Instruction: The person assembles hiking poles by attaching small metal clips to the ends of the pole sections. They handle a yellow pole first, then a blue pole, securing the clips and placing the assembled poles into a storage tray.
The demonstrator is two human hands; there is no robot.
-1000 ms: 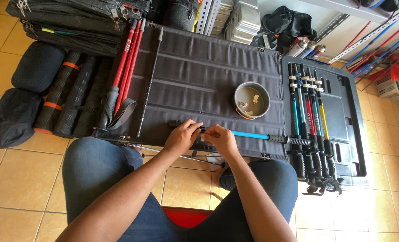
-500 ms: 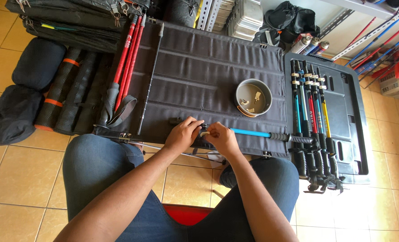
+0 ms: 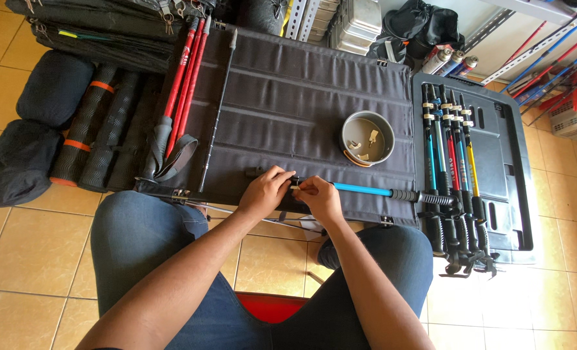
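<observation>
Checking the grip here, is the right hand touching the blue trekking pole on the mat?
Touching. The head view shows the right hand closed over the near end of the blue trekking pole, with no gap between them.

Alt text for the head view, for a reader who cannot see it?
Seated person's left hand and right hand grip a blue trekking pole lying across a dark fabric cot. Beyond sits a metal pot; more poles lie at right.

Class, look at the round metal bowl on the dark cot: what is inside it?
Inside the round metal bowl lie a few small pale pieces; their kind is too small to tell.
</observation>
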